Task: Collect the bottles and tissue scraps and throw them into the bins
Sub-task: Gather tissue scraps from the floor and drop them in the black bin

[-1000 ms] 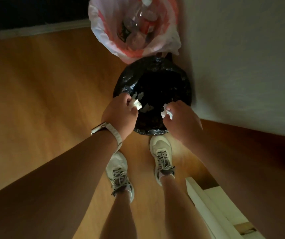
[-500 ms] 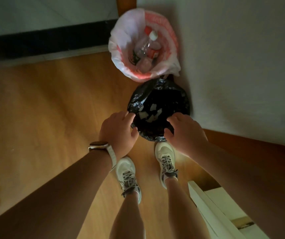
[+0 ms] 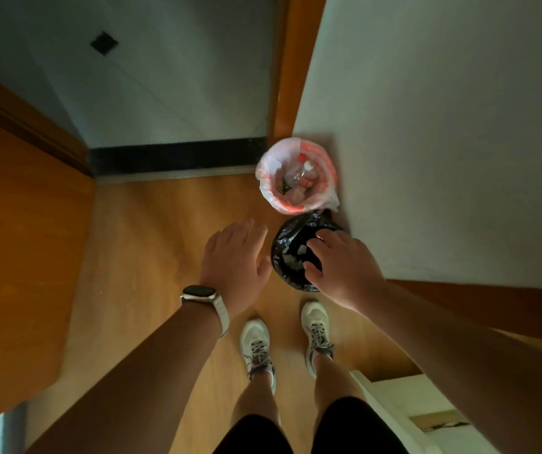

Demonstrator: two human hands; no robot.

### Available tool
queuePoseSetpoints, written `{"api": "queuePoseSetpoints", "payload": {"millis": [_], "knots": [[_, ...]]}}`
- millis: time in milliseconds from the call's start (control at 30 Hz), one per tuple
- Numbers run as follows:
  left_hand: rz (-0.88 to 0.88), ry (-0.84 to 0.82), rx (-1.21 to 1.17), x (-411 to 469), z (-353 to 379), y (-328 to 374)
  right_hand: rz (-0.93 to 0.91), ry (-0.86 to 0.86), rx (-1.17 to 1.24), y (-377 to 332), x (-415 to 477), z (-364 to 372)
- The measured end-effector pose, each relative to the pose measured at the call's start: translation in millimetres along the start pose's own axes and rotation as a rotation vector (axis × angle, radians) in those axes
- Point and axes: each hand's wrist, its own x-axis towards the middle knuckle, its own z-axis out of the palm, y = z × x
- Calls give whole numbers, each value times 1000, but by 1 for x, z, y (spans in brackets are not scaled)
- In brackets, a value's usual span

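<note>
A wood floor [image 3: 151, 257] fills the middle of the frame, with a pale wall [image 3: 443, 126] at right, a wooden panel [image 3: 17, 224] at left and grey tiles [image 3: 164, 77] at the top. Against the wall, right of centre, a white-and-red lined bin [image 3: 264, 178] holds bottles [image 3: 302, 173], and just below it a black-lined bin [image 3: 279, 247] holds tissue scraps [image 3: 290, 258]. The left hand [image 3: 233, 257] hovers beside that bin, the right hand [image 3: 345, 270] over its rim, each grip spread and holding nothing.

No legible writing anywhere; label on the bottle [image 3: 300, 173] too small and blurred.
</note>
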Motion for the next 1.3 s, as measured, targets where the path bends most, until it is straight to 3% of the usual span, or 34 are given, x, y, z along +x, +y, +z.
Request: {"api": "queuePoseSetpoints", "payload": {"millis": [233,600,1067,1300], "knots": [[-56,26,-7,-53,-88,20,-172,77,-47,-45,-47,-83],[-313,166,96,-162,-169,52,-524,173,-168,-90,-103,-163],[-857,421,164,-391,-172,107,-1016,91,-332,-195,-202,-161],[-1123,498,187,-535,-157,140,-1309,203,-413,-263,-302,-140]]}}
